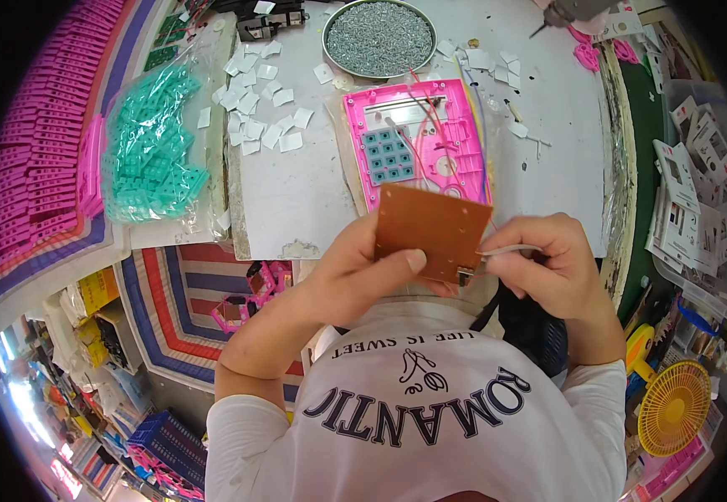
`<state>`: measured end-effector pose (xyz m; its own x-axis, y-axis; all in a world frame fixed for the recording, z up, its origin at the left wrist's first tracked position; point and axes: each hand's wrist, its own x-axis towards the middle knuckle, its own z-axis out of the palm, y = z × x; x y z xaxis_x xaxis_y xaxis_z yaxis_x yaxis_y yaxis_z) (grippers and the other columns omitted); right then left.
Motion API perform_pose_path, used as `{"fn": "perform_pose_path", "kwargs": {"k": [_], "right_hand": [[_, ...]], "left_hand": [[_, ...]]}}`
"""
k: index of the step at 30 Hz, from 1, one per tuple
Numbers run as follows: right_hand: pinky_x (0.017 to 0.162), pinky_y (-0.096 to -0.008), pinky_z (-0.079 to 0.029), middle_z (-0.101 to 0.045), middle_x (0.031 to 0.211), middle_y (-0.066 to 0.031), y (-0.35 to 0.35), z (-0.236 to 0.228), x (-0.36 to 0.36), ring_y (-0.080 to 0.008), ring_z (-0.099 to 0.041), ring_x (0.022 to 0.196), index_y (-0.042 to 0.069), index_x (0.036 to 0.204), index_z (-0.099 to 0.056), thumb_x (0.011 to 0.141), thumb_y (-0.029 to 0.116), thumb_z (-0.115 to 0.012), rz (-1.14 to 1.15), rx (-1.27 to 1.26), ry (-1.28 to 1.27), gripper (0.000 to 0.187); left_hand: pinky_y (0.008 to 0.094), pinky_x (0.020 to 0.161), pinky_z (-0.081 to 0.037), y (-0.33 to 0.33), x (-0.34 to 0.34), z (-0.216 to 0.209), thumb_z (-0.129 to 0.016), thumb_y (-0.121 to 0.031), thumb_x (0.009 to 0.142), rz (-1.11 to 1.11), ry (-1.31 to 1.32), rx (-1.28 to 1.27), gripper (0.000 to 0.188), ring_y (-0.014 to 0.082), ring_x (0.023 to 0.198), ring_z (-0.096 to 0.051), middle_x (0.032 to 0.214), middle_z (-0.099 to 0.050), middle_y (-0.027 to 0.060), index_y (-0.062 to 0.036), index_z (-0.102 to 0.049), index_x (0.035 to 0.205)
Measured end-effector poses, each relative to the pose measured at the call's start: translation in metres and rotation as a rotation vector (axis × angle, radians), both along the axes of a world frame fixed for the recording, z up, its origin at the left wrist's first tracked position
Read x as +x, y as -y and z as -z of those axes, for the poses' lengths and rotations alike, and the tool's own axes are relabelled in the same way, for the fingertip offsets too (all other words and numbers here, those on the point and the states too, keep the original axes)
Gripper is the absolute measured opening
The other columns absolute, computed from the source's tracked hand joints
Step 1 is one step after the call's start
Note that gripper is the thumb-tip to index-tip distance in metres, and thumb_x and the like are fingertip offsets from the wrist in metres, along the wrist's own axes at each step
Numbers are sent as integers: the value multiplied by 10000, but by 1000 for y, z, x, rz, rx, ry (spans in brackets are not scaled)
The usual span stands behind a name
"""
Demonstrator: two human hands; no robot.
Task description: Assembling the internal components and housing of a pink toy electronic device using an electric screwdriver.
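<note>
The brown circuit board is held in front of the near edge of the pink case, which is partly covered by the board in this view. The board is gripped along its left side by the left hand, with the thumb pressed on the flat face. At the board's right edge, a thin pale strip is pinched between the thumb and fingers of the right hand; whether the strip is joined to the board cannot be told. A small switch is fitted at the board's lower right edge.

The pink case is laid open on the white table. A grey keypad is seated in the left part of the case, and loose wires are run along its right part. Beyond the case, small metal screws are contained in a round dish. To the left of the case, white squares are scattered; farther left, teal parts are packed in a clear bag.
</note>
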<state>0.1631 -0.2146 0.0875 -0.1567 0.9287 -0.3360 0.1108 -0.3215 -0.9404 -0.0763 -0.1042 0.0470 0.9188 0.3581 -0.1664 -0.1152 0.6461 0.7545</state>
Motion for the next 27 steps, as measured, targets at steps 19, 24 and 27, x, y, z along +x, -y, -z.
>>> {"fn": "perform_pose_path", "kwargs": {"k": [19, 24, 27], "right_hand": [[696, -263, -507, -691, 877, -35, -133, 67, 3, -84, -611, 761, -4, 1112, -692, 900, 118, -717, -84, 102, 76, 246], [674, -289, -524, -694, 839, -68, -136, 72, -9, -92, -634, 746, -9, 1148, -667, 900, 85, -697, -83, 255, 282, 267], [658, -315, -529, -690, 814, -101, -137, 56, -17, -131, -646, 712, -12, 1125, -658, 899, 78, -685, -108, 149, 348, 244]], "left_hand": [[376, 1026, -482, 33, -27, 20, -541, -29, 1003, -201, -207, 84, 771, 228, 1252, -521, 1483, -428, 162, -93, -77, 1616], [393, 1052, -460, 28, -32, 17, -566, 1, 968, -163, -230, 88, 850, 227, 1278, -505, 1541, -379, 157, -102, -44, 1630], [377, 1025, -477, 19, -37, 5, -616, 19, 925, -55, -308, 265, 875, 224, 1244, -525, 1517, -421, 151, -87, -102, 1625]]}}
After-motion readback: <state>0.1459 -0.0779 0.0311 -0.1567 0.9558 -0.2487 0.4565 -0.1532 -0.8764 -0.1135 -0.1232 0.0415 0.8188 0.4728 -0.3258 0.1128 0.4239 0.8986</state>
